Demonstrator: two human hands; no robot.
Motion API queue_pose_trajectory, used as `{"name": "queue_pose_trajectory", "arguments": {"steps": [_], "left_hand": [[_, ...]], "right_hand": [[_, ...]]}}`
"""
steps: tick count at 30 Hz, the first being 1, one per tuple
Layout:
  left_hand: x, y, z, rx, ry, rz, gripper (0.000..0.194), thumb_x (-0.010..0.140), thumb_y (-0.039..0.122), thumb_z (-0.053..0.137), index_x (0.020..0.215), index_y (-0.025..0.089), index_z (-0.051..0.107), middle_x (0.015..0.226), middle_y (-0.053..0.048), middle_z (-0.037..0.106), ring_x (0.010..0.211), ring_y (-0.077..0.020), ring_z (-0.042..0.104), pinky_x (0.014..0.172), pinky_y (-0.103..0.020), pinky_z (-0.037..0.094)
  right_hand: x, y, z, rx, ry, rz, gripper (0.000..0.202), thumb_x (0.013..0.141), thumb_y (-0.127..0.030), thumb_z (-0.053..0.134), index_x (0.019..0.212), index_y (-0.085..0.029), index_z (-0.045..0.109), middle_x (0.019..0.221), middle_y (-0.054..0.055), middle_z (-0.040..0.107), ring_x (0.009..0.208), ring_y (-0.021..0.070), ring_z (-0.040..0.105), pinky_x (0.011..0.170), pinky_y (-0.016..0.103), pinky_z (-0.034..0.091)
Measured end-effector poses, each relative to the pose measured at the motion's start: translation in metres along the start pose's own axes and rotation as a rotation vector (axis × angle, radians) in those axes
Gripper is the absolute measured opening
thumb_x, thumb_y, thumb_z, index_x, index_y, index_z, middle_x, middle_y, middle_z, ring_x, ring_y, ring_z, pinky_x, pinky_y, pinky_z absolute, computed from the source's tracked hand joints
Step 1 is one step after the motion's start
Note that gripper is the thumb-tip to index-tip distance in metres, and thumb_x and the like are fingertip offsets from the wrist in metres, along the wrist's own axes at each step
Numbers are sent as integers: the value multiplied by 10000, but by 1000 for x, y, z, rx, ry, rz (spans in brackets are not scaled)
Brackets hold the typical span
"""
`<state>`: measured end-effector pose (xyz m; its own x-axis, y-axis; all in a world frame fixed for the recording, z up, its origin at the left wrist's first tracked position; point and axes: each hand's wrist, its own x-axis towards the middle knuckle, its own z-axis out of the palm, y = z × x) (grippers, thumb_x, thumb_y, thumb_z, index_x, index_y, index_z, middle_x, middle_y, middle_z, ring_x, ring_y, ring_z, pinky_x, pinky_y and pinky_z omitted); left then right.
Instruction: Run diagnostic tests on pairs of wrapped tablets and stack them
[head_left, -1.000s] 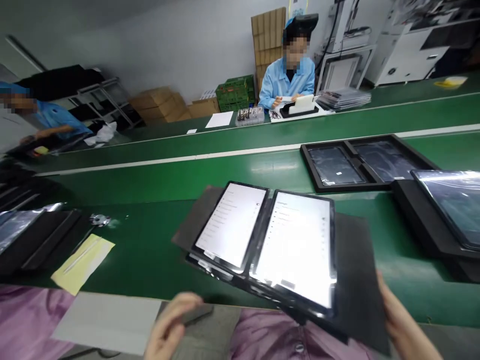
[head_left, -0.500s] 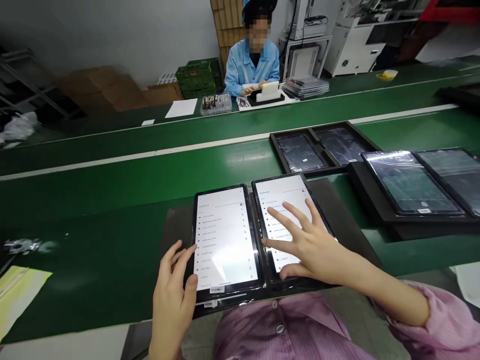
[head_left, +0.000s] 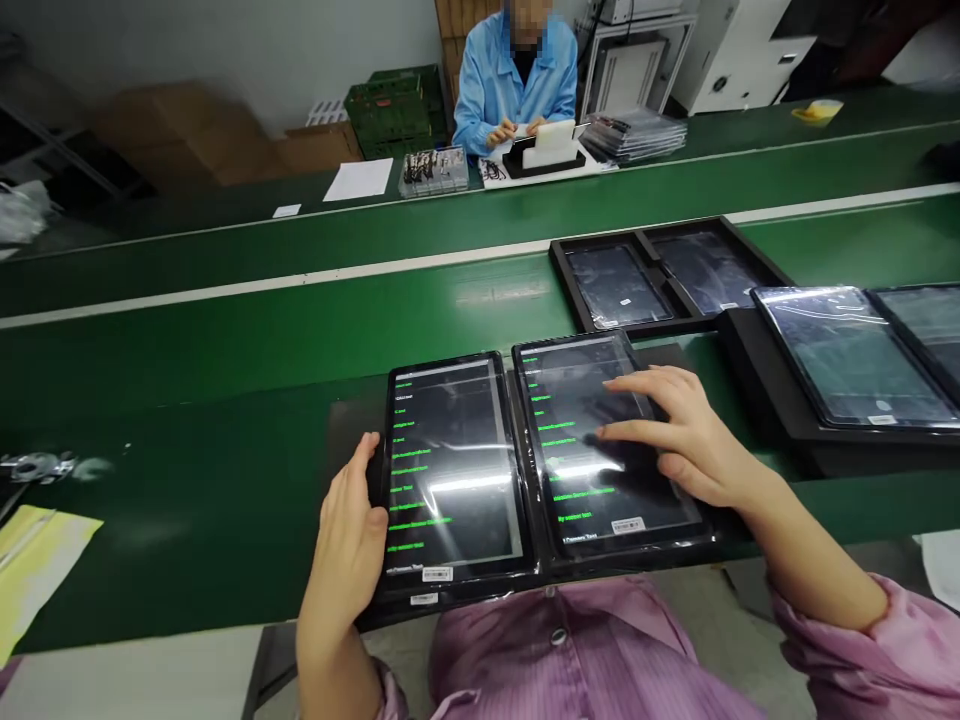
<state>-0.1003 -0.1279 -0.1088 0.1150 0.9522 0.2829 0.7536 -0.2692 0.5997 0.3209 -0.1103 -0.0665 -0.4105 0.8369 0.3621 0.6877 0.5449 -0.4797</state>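
Two tablets lie side by side on a dark pad at the near edge of the green bench. The left tablet [head_left: 454,460] and the right tablet [head_left: 581,400] both show black screens with lists of green text. Along the left tablet's left edge rests my left hand [head_left: 349,545], fingers stretched and thumb at the frame, gripping nothing. My right hand [head_left: 686,435] is over the right tablet with two fingers extended toward its screen; whether the fingertips touch the glass I cannot tell. Small barcode labels [head_left: 628,525] sit at the lower edges.
A black tray [head_left: 559,270] with two wrapped tablets lies beyond. More tablets [head_left: 832,350] rest on a black tray at right. Across the green conveyor [head_left: 360,300] a person in blue [head_left: 480,85] works at a white stand [head_left: 553,145]. Yellow paper [head_left: 45,565] lies at left.
Both screens have gone from a white Internet list to black with green text. My right hand has lifted from a spread pose and shifted right. My left hand has moved slightly along the left edge.
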Motion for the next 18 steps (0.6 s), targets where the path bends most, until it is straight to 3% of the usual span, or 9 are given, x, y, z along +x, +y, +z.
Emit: {"name": "queue_pose_trajectory", "arguments": {"steps": [2, 5, 8, 13, 18], "left_hand": [[-3, 1, -1, -56, 16, -8, 834, 1023, 768, 147, 1671, 262, 287, 1554, -146, 551, 1422, -324, 523, 1186, -534, 415], [-6, 7, -6, -66, 75, 1, 842, 1017, 774, 126, 1528, 253, 546, 1439, -139, 607, 1152, -286, 676, 997, -458, 557], [-12, 12, -7, 20, 125, 84, 839, 1021, 771, 158, 1358, 231, 706, 1399, -136, 592, 923, -225, 697, 812, -394, 597], [-23, 12, -3, 52, 198, 190, 885, 1015, 770, 121, 1261, 216, 766, 1456, -142, 563, 967, -239, 713, 770, -374, 601], [-24, 12, -2, 30, 167, 203, 881, 1019, 764, 118, 1161, 229, 804, 1483, -132, 550, 983, -245, 723, 772, -376, 602]], "right_hand": [[-3, -1, 5, -43, -20, -61, 813, 1021, -739, 85, 1146, -419, 822, 1454, 62, 598, 1323, 343, 507, 1159, 639, 299], [-9, -1, 6, -68, -29, -140, 808, 1032, -714, 80, 1185, -408, 812, 1513, 72, 533, 1333, 377, 465, 1140, 669, 271], [-11, 0, 6, -94, -25, -202, 794, 1039, -707, 96, 1207, -388, 803, 1488, 97, 527, 1293, 386, 485, 1111, 670, 276], [-13, 6, 9, -96, -34, -219, 794, 1033, -712, 94, 1236, -376, 784, 1466, 111, 535, 1267, 390, 509, 1094, 659, 287], [-17, 11, 10, -141, -43, -193, 697, 1020, -739, 194, 1199, -399, 775, 1448, 95, 566, 1245, 406, 515, 1113, 707, 236]]}}
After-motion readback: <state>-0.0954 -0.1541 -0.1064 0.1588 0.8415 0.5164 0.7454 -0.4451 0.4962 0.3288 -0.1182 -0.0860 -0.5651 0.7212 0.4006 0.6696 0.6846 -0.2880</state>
